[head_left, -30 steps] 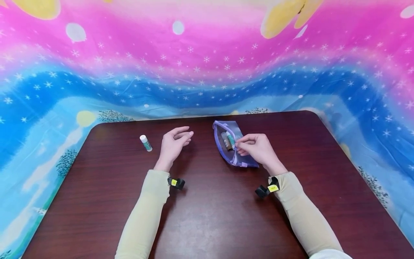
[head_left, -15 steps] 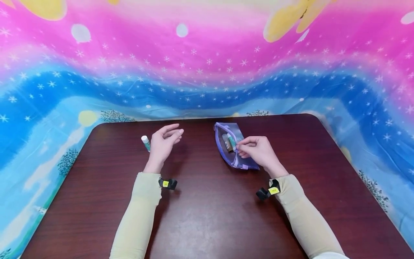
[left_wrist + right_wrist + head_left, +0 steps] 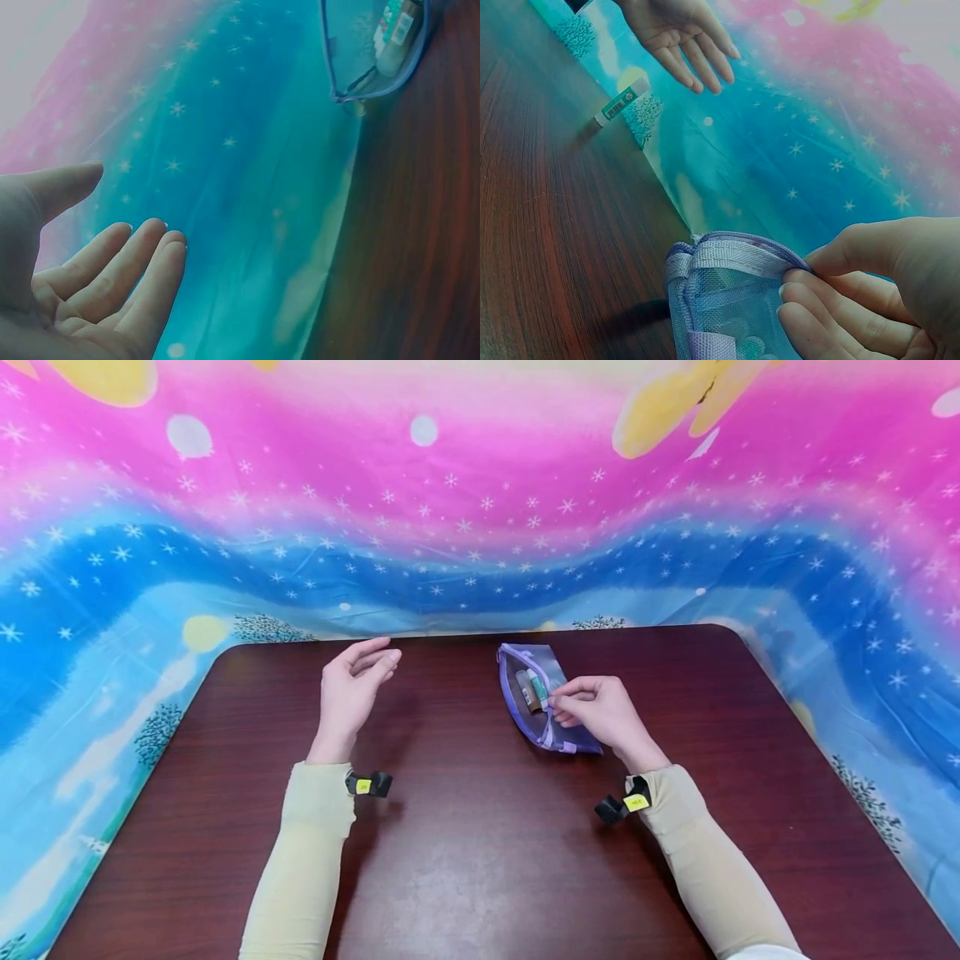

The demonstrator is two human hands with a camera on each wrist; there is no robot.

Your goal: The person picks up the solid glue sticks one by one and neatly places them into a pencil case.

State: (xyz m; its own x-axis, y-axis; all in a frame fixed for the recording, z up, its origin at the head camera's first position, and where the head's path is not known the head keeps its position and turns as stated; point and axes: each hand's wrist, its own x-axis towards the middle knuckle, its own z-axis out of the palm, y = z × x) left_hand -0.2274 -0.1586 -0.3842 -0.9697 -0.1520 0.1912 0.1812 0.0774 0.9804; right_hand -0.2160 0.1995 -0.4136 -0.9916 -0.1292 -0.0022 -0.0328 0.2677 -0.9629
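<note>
My right hand (image 3: 600, 706) pinches the zippered rim of a purple mesh pouch (image 3: 731, 255), holding its mouth apart. Inside the pouch lie two small tubes: a green-and-white stick (image 3: 537, 686) and a brown one with a clear end (image 3: 527, 692). Off to the left, my left hand (image 3: 348, 689) hovers over the table, fingers loosely bent with nothing between them. A white-capped green glue stick (image 3: 622, 101) stands on the table near that hand in the right wrist view; in the head view the left hand hides it.
The dark wooden table (image 3: 465, 827) fills the space before me. A pink and blue snowflake-patterned cloth (image 3: 465, 510) hangs close behind and along its sides. Each wrist wears a black strap (image 3: 367, 785) with a yellow label.
My left hand has moved left, away from the pouch, and now covers the glue stick in the head view. The right hand keeps its pinch on the pouch rim.
</note>
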